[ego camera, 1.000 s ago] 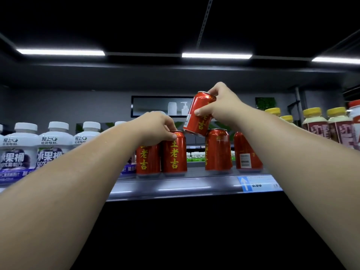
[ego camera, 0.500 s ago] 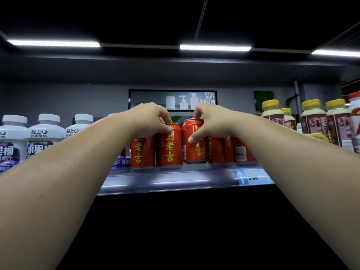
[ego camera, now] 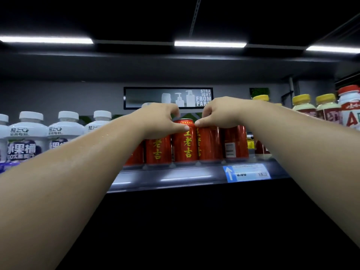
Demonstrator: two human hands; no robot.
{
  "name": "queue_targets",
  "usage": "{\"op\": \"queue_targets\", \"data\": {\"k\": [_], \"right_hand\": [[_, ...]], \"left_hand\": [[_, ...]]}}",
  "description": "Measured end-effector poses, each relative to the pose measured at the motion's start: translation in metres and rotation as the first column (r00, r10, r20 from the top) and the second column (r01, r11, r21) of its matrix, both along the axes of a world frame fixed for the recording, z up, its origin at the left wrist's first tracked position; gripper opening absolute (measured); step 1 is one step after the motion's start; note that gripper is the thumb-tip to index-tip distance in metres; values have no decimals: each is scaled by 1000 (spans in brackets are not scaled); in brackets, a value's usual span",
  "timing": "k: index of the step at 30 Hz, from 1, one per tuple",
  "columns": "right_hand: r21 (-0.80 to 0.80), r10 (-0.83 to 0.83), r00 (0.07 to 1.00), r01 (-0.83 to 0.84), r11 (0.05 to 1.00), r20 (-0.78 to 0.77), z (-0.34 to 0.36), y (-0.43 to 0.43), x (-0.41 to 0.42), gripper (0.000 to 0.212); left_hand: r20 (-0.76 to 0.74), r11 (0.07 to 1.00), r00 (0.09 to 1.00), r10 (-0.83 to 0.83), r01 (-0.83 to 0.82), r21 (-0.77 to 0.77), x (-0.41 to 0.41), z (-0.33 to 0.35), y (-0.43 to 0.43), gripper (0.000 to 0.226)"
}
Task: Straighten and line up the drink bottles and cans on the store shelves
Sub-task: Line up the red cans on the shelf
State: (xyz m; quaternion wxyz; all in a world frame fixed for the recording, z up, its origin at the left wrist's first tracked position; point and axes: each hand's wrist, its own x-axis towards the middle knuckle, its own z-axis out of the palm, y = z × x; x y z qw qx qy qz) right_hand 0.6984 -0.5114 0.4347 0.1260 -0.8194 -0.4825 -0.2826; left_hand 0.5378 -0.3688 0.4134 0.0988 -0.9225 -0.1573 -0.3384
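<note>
Along the lit store shelf (ego camera: 175, 175), the red can (ego camera: 209, 147) that was hanging tilted above the row a second ago is now standing upright in it. My right grip (ego camera: 220, 114) is curling over its top, my left grip (ego camera: 159, 121) is pinching the neighbouring can (ego camera: 184, 145), and the two are touching, so the row is lining up

You can read: red cans (ego camera: 184, 142), yellow 老吉; wall sign (ego camera: 203, 98), STRA/IGHT/FROM/FAR, end cut off; white bottles (ego camera: 26, 137), 轻上, 果桶; price tag (ego camera: 247, 172) too blurred.

Price tag (ego camera: 247, 173) with blue arrow; framed sign (ego camera: 148, 98); ceiling light strips (ego camera: 210, 44).
</note>
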Motion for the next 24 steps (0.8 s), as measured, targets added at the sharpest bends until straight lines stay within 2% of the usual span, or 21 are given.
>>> {"op": "queue_targets", "data": {"k": [4,6,9,16,20,24], "right_hand": [[-16,109,992,-110,994,-63,3,1,3,19],[-28,140,986,-143,989,-95,3,1,6,24],[-28,106,994,-108,994,-39,1,5,11,42],[1,179,984,-179,984,-21,2,-5,16,42],[-10,209,974,-210,978,-85,6,-26,16,40],[-82,10,1000,-11,997,-17,14,-54,26,46]], "left_hand": [[-78,999,997,-25,23,-24,10,2,-6,62],[-105,998,994,-31,25,-61,10,4,-6,59],[-96,995,995,-31,22,-97,12,6,-7,51],[-144,990,990,0,-20,-138,16,21,-14,38],[-133,995,988,80,-88,-55,29,22,-23,56],[-80,1000,997,12,-13,-21,44,23,-41,64]]}}
